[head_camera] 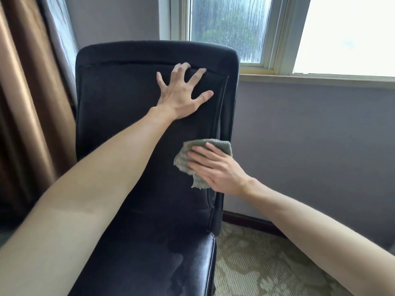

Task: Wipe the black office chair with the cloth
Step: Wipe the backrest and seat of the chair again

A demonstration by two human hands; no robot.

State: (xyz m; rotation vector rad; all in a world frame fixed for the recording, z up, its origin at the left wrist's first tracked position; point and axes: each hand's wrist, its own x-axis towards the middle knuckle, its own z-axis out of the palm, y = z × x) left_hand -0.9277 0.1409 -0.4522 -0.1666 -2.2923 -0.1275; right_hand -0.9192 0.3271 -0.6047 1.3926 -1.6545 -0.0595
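Pressing down with straight, close-set fingers, our right hand (215, 169) lies flat on top of the crumpled grey-green terry cloth (182, 160) and pins it to the chair. No finger curls round the fabric; the hand is extended and simply bears on it. Cloth shows past our fingertips, above the hand and in a ragged corner below it.

We have the cloth on the backrest of the black leather-look office chair (119, 124), on its right side and about halfway up, just beside the vertical piped seam that runs down that edge.

Our left hand (181, 97) is higher on the same backrest, palm down, fingers spread wide, holding nothing. Its fingertips reach the horizontal seam under the padded top roll, and the thumb points toward the chair's right edge. The two hands are apart, left above right, and our left forearm crosses the backrest diagonally from the lower left.

Below the backrest we see the glossy black seat cushion (192, 263), which catches a pale reflection.

Behind the chair stands a grey-lilac painted wall (310, 135) with a pale-framed window (226, 28). One pane is streaked, with blurred green behind it, and the pane to its right is washed out white. A beige windowsill (299, 79) runs under both. A brown satin curtain (21, 92) hangs right beside the chair's left edge. On the floor we see a beige patterned carpet (256, 263), with a dark red-brown skirting board (245, 221) where it meets the wall.
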